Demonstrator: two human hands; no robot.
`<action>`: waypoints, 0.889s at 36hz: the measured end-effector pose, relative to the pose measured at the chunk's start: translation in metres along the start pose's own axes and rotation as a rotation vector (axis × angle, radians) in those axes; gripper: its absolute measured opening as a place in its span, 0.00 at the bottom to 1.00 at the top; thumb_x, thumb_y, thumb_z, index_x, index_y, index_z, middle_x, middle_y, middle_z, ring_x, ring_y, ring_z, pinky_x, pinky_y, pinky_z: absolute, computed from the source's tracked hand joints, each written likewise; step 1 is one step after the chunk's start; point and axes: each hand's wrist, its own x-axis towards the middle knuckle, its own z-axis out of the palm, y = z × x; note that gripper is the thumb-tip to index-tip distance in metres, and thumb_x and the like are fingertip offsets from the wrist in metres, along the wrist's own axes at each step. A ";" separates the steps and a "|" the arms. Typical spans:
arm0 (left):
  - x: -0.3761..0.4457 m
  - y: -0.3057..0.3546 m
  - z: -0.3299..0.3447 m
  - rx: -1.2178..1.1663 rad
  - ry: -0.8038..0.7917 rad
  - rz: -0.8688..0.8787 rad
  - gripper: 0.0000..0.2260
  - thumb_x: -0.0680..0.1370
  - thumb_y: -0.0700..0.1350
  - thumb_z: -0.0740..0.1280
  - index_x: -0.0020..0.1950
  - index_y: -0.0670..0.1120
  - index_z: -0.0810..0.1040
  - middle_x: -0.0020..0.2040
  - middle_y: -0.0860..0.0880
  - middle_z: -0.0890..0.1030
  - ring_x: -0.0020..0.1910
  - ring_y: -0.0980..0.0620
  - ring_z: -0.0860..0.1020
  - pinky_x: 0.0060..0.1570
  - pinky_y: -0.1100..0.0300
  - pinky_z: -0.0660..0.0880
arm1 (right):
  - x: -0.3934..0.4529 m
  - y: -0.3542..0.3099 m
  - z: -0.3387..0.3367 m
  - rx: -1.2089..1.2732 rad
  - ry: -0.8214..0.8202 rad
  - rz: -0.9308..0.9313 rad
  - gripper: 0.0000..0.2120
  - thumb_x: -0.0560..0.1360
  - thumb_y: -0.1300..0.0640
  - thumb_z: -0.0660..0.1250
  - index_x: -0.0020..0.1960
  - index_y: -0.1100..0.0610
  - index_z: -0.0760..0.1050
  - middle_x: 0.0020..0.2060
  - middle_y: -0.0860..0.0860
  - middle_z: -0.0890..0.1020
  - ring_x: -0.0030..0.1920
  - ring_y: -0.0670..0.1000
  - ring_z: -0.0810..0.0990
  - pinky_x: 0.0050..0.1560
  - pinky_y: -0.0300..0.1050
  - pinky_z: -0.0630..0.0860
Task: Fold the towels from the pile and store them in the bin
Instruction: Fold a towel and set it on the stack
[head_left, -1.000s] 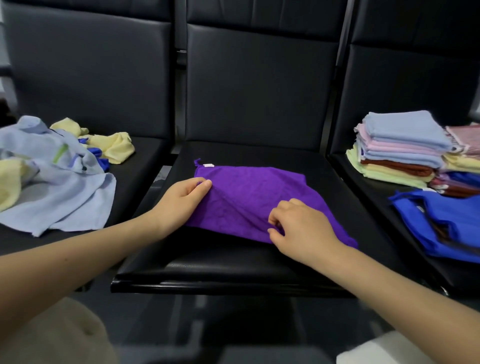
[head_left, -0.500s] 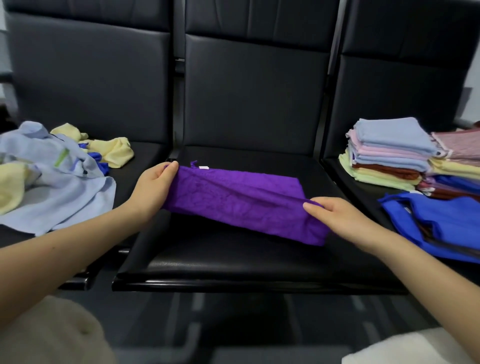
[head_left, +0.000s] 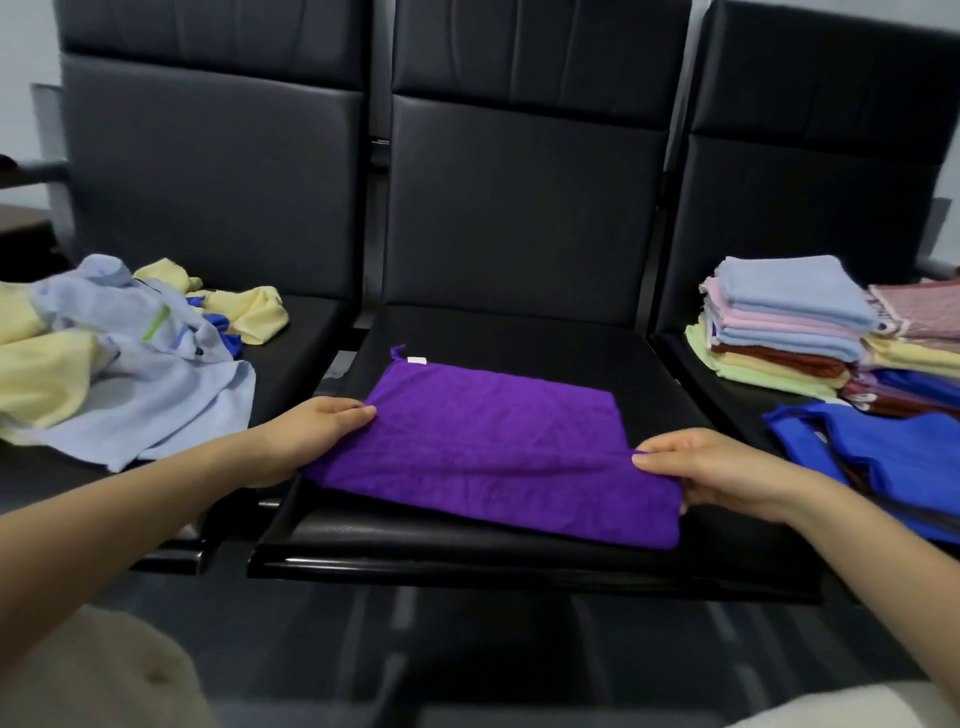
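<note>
You hold the purple towel (head_left: 488, 441) flat on the middle seat (head_left: 519, 332): your left hand (head_left: 311, 436) and right hand (head_left: 717, 473) pinch its side edges (to keep the fold straight).

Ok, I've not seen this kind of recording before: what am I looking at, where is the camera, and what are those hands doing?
No machine here: a person wears a camera on the head, looking down at their own two bare hands. They face three black seats. On the middle seat lies a purple towel, folded over; the left hand and right hand each pinch one end of it. The left seat holds an unfolded pile of pale blue and yellow towels. The right seat holds folded stacks and a blue fabric item, possibly the bin.
</note>
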 end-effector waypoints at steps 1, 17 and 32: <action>0.000 0.000 -0.001 -0.026 0.004 -0.009 0.11 0.82 0.45 0.62 0.48 0.42 0.81 0.46 0.44 0.85 0.43 0.50 0.82 0.47 0.61 0.77 | 0.002 0.001 -0.003 0.030 0.008 -0.029 0.16 0.70 0.49 0.75 0.47 0.61 0.80 0.33 0.52 0.79 0.31 0.45 0.77 0.31 0.37 0.73; 0.059 0.034 0.007 -0.097 0.330 0.107 0.16 0.82 0.50 0.62 0.50 0.37 0.79 0.42 0.44 0.76 0.42 0.48 0.73 0.42 0.57 0.68 | 0.075 -0.025 -0.012 0.134 0.457 -0.058 0.09 0.79 0.59 0.65 0.40 0.56 0.76 0.27 0.50 0.69 0.25 0.45 0.64 0.26 0.38 0.63; 0.122 0.020 0.021 0.839 0.374 0.306 0.12 0.84 0.49 0.54 0.57 0.44 0.73 0.51 0.45 0.81 0.51 0.44 0.78 0.51 0.50 0.73 | 0.134 -0.007 -0.031 -0.392 0.712 -0.036 0.14 0.78 0.52 0.67 0.34 0.53 0.74 0.29 0.49 0.76 0.33 0.49 0.74 0.35 0.44 0.66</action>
